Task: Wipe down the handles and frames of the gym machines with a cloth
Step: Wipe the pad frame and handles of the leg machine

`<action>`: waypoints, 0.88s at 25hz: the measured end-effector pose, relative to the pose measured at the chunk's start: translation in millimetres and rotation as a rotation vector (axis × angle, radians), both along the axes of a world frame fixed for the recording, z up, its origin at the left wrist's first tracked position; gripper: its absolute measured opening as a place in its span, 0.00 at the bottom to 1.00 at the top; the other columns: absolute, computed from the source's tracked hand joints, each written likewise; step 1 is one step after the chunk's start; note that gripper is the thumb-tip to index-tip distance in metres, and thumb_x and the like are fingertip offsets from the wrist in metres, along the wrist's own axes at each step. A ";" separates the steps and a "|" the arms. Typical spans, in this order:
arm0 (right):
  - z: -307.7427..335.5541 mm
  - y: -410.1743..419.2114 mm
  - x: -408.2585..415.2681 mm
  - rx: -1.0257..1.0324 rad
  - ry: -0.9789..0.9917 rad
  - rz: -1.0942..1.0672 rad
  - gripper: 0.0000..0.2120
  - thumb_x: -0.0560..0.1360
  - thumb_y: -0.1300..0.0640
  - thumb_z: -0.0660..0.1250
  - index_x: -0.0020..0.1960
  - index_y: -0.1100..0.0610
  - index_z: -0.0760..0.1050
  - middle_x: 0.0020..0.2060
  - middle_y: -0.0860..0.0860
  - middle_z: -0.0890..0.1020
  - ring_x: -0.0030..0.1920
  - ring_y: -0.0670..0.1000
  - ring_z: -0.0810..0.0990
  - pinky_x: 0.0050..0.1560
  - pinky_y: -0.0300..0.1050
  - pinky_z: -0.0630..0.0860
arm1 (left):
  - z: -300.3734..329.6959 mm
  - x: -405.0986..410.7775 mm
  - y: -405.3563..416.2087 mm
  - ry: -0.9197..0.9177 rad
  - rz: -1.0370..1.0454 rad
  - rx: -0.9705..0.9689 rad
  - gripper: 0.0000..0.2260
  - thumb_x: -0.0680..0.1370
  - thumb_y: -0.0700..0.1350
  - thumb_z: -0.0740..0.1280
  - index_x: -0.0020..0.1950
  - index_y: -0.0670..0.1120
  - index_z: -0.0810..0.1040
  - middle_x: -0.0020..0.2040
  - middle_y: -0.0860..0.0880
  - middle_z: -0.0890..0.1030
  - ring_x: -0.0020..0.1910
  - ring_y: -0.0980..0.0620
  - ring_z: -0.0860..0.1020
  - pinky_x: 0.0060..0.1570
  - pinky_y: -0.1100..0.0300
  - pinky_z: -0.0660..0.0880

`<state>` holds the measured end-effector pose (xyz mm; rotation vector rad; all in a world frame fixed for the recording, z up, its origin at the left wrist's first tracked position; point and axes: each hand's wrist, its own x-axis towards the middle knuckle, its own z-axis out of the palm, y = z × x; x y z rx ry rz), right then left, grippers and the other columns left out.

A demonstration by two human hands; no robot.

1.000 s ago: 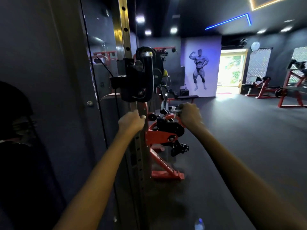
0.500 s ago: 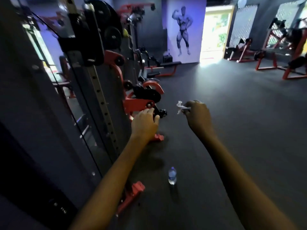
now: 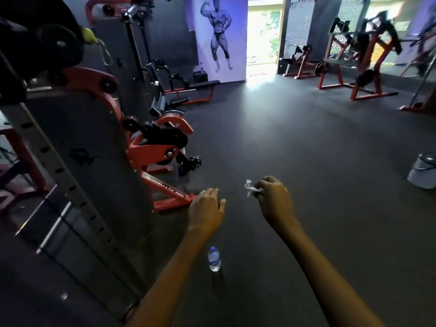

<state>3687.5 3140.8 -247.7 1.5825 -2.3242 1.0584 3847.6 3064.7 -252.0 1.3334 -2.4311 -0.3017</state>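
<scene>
The dark rubber floor spread out ahead of me, running to a bright doorway at the far end. On my left stood the tall grey cable machine, its slanted upright dotted with adjustment holes, and a red pulley bracket jutted from its side above a red foot bar lying on the floor. More red-framed machines stood well apart on the far right, and a pale bucket sat at the right edge. My left hand hung out over the floor near the end of the red foot bar, fingers loosely bent and holding nothing. My right hand pinched the small white cloth, crumpled, clear of any machine. A water bottle stood upright on the floor between my forearms.
</scene>
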 end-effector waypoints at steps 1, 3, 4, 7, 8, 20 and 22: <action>0.7 -15.2 -16.7 0.007 0.002 0.004 0.03 0.68 0.62 0.73 0.41 0.60 0.82 0.44 0.56 0.81 0.43 0.60 0.79 0.42 0.48 0.74 | -0.1 -17.9 -15.2 0.003 0.001 -0.003 0.21 0.82 0.51 0.59 0.73 0.45 0.67 0.71 0.47 0.70 0.70 0.49 0.67 0.69 0.56 0.62; 5.2 -45.2 -46.6 0.020 0.015 0.023 0.03 0.67 0.62 0.73 0.41 0.60 0.82 0.43 0.56 0.81 0.43 0.61 0.79 0.42 0.48 0.73 | 1.9 -51.3 -45.3 0.008 0.007 0.004 0.21 0.82 0.51 0.58 0.73 0.45 0.67 0.72 0.47 0.69 0.71 0.49 0.66 0.70 0.56 0.61; 7.7 -63.2 -64.5 0.024 0.032 0.039 0.03 0.68 0.62 0.73 0.41 0.60 0.82 0.43 0.57 0.81 0.43 0.61 0.79 0.42 0.48 0.73 | 2.5 -70.6 -61.9 0.014 0.014 0.004 0.21 0.82 0.51 0.58 0.73 0.45 0.66 0.72 0.47 0.69 0.72 0.49 0.66 0.70 0.56 0.61; 15.8 -118.4 -116.8 0.020 0.053 0.065 0.04 0.68 0.62 0.72 0.43 0.60 0.82 0.44 0.57 0.81 0.45 0.61 0.78 0.43 0.47 0.71 | 7.1 -126.5 -113.8 0.009 0.017 0.008 0.21 0.82 0.51 0.58 0.73 0.45 0.66 0.73 0.47 0.68 0.72 0.49 0.65 0.70 0.56 0.60; 17.0 -136.3 -134.1 0.021 0.046 0.067 0.04 0.69 0.62 0.71 0.43 0.60 0.82 0.45 0.57 0.81 0.46 0.61 0.78 0.43 0.48 0.72 | 9.0 -144.0 -129.0 0.001 0.018 0.012 0.21 0.82 0.51 0.58 0.73 0.45 0.66 0.73 0.47 0.68 0.72 0.49 0.65 0.70 0.56 0.60; 10.2 -364.7 -351.1 0.017 0.053 0.227 0.05 0.72 0.60 0.69 0.47 0.58 0.82 0.48 0.55 0.80 0.48 0.58 0.78 0.46 0.46 0.70 | 3.5 -351.2 -319.6 -0.035 0.174 -0.018 0.20 0.82 0.51 0.59 0.72 0.45 0.68 0.71 0.47 0.70 0.71 0.50 0.67 0.68 0.56 0.63; 13.4 -409.3 -396.4 0.024 0.070 0.286 0.06 0.73 0.60 0.68 0.49 0.58 0.82 0.49 0.54 0.80 0.50 0.57 0.77 0.48 0.45 0.70 | 7.8 -393.8 -357.3 -0.050 0.234 -0.007 0.20 0.82 0.51 0.59 0.72 0.45 0.68 0.71 0.48 0.70 0.70 0.50 0.67 0.67 0.56 0.63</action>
